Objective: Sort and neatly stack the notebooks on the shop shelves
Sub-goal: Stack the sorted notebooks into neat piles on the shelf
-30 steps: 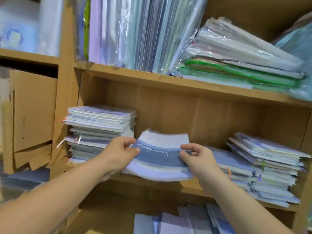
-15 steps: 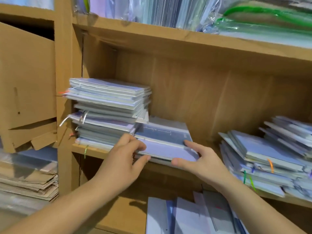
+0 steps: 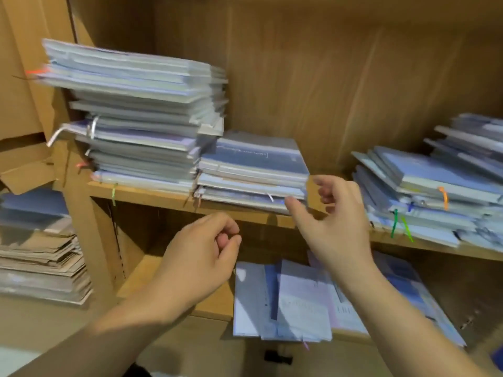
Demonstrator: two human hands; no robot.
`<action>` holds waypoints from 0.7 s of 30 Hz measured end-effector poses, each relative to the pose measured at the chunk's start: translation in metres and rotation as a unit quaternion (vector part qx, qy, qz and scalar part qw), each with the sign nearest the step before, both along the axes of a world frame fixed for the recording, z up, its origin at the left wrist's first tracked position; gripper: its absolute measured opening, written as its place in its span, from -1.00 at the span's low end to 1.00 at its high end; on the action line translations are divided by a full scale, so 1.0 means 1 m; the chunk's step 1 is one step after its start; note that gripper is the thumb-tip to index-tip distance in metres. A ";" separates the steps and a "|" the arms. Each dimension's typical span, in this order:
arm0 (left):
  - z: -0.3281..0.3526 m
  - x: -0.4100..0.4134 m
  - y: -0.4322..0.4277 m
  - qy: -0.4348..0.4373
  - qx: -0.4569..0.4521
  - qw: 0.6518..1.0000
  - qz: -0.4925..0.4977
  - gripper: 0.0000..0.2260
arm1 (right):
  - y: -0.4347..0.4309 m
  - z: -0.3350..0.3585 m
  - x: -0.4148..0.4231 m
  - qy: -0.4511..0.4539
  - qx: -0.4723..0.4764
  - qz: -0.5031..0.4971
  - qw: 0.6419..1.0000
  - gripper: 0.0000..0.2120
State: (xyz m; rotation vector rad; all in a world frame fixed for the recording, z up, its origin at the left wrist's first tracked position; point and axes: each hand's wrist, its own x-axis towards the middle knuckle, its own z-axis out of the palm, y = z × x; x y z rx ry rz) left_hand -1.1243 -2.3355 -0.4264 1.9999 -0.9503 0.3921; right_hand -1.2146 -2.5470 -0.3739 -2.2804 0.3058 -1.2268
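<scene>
Judge middle stack (image 3: 253, 161) light, floppy, slick; grip at both side edges; note left hand (image 3: 200, 258) and right hand (image 3: 336, 229) loosely curled, empty.

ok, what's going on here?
A person is sorting notebooks on a wooden shelf. Neither hand holds anything. The left hand hangs loosely curled below the shelf edge. The right hand is by the front right corner of the short notebook stack, thumb close to it; I can't tell if they touch. That stack lies flat against the tall notebook stack on its left. A messier pile sits to the right, and loose notebooks lie on the shelf below.
</scene>
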 end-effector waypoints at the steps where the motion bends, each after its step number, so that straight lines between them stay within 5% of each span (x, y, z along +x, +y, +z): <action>1: -0.016 -0.002 -0.004 0.026 0.035 0.999 -0.012 -0.90 | 0.003 -0.019 -0.013 -0.021 -0.028 -0.009 0.999 -0.68; 3: -0.046 0.000 -0.019 0.065 0.114 0.991 -0.017 -0.89 | 0.006 -0.059 -0.027 0.040 -0.036 0.010 0.999 -0.85; 6: -0.090 0.007 -0.051 0.188 0.166 0.968 -0.012 -0.91 | -0.009 -0.105 -0.022 0.304 0.001 0.039 0.952 -0.86; 9: -0.132 0.009 -0.074 0.322 0.208 0.924 0.010 -0.91 | -0.042 -0.129 -0.011 0.493 0.044 0.022 0.868 -0.55; 13: -0.166 0.007 -0.104 0.418 0.239 0.875 0.053 -0.59 | -0.068 -0.172 -0.013 0.570 0.064 -0.027 0.818 -0.27; 18: -0.172 0.004 -0.129 0.526 0.126 0.838 0.081 -0.69 | -0.070 -0.191 -0.004 0.637 0.070 -0.021 0.767 -0.26; 21: -0.167 0.008 -0.132 0.531 0.138 0.833 0.070 -0.71 | -0.065 -0.193 0.003 0.648 0.064 -0.011 0.759 -0.25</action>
